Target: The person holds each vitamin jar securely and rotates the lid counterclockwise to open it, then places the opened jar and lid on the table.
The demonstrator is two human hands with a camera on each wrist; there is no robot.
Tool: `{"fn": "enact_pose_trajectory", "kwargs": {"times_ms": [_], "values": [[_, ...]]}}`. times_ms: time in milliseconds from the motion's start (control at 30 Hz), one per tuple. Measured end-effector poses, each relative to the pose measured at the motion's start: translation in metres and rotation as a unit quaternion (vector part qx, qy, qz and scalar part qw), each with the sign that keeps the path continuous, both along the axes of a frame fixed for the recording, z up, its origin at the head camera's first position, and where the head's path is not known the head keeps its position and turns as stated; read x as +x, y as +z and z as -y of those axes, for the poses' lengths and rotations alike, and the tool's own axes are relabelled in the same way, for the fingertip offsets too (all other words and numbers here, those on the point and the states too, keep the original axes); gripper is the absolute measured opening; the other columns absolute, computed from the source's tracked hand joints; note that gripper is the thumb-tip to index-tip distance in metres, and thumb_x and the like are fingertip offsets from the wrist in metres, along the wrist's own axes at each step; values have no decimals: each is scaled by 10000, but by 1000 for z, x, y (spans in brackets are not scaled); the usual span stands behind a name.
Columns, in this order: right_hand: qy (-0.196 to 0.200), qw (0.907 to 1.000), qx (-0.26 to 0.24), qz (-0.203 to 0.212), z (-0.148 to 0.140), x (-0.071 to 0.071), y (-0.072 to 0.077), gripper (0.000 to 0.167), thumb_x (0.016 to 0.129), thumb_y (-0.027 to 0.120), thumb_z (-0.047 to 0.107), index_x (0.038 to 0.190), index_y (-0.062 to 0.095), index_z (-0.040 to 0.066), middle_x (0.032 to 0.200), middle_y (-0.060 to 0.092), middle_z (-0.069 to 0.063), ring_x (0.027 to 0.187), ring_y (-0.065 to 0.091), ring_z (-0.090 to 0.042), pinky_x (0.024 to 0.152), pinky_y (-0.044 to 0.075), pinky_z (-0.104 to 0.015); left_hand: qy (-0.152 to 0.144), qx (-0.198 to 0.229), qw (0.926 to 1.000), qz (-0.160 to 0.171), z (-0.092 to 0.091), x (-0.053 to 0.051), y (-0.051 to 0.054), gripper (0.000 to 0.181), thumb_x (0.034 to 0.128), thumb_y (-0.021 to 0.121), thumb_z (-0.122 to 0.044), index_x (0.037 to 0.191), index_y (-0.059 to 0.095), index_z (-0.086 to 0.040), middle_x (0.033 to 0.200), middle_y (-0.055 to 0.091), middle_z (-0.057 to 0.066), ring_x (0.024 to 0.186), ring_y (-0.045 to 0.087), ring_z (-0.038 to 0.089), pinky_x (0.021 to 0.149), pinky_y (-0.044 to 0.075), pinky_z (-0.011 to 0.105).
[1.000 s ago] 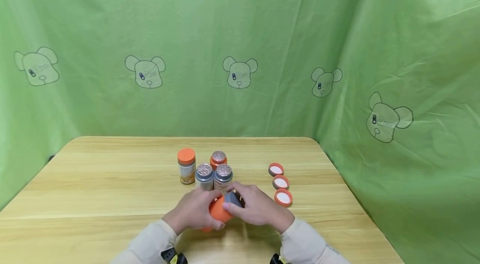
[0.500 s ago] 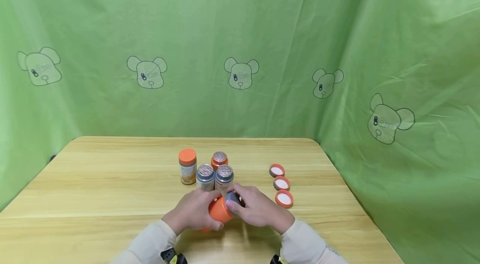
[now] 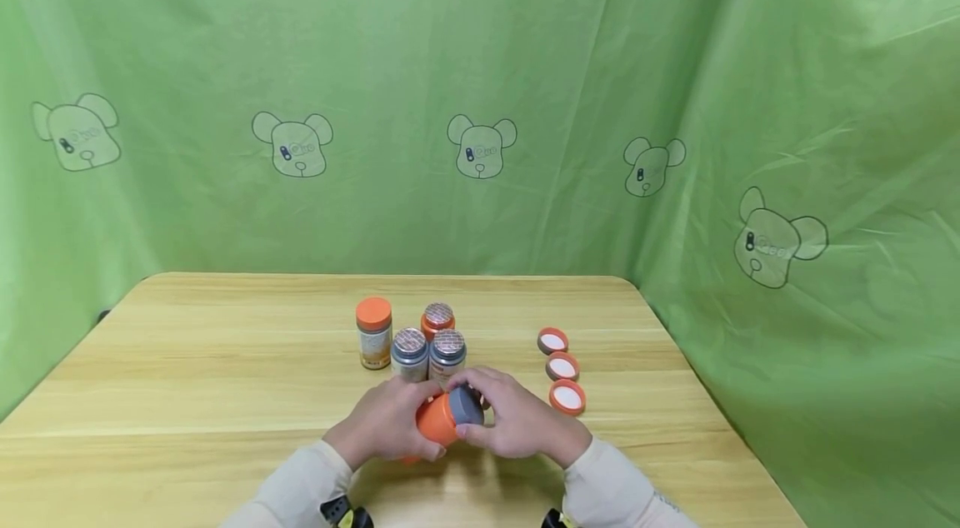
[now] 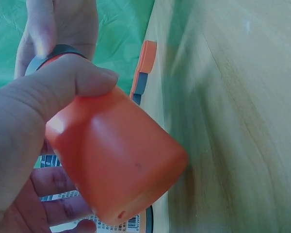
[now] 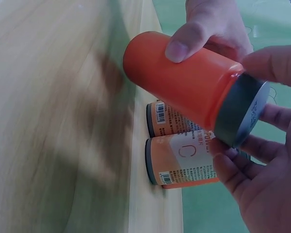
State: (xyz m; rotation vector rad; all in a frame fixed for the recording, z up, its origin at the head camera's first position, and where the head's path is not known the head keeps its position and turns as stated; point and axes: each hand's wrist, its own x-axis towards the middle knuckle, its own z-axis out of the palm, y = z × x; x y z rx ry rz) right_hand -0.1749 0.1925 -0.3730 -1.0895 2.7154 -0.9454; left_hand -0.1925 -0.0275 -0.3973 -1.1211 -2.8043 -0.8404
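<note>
My left hand (image 3: 388,418) grips an orange bottle (image 3: 437,421) by its body, tilted above the table with its dark grey cap (image 3: 467,406) up and to the right. Around the rim of that cap are the thumb and fingers of my right hand (image 3: 519,420). The cap sits on the bottle's neck; in the right wrist view the cap's flat top (image 5: 256,109) shows some print. From the left wrist the bottle's smooth orange base (image 4: 150,184) is visible. Just beyond the hands stand two grey bottles with foil-sealed mouths, left (image 3: 409,351) and right (image 3: 447,351).
Behind them is an orange bottle (image 3: 437,320) with a foil seal. An orange-capped bottle (image 3: 373,335) stands to the left. Three upturned caps lie in a row at right: far (image 3: 552,340), middle (image 3: 562,366), near (image 3: 567,397). A green curtain (image 3: 390,203) hangs behind the wooden table (image 3: 225,361).
My right thumb and fingers have shifted around the cap, and more of its grey top shows. The left hand and the bottle have stayed nearly in place.
</note>
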Motion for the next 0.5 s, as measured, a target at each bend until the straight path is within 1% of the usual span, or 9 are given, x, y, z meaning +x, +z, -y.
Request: {"fn": "enact_pose_trajectory", "kwargs": {"times_ms": [67,167,267,333,500], "values": [[-81,9999,-26,-106,0,-1,-1,397,948,588,343,1268,530,115,1180,584,-24,973,557,-138,819,506,-343,-6,-15,10000,0,0,0,0,563,609,846,-378,1078,648,-139,836,583,-94,682,511,49,586,442,231],[-253,9995,-68,-192,1,-2,-3,374,991,517,387,1230,560,103,1064,628,-7,886,590,-134,757,517,-334,-51,-39,10000,-75,-1,1,0,573,608,849,-391,1086,646,-148,850,584,-94,706,512,54,599,443,240],[-384,9992,-70,-86,1,-4,-3,340,993,506,396,1185,590,128,975,642,23,808,600,-113,697,509,-289,-90,-73,9998,-145,-3,1,0,584,610,849,-404,1097,643,-157,863,582,-94,730,511,61,613,446,246],[-411,9991,-19,-72,2,-4,-3,327,975,533,396,1174,595,144,1009,645,24,850,592,-103,715,498,-278,-81,-112,9998,-153,-3,1,1,597,609,849,-410,1109,645,-155,865,582,-92,733,510,66,612,444,246],[-145,9996,-28,-258,1,-2,0,353,891,639,280,1200,568,124,1149,600,0,975,557,-138,818,505,-367,-32,-137,9999,-66,-1,1,2,587,609,854,-407,1092,654,-140,854,583,-84,714,508,69,601,438,242]]}}
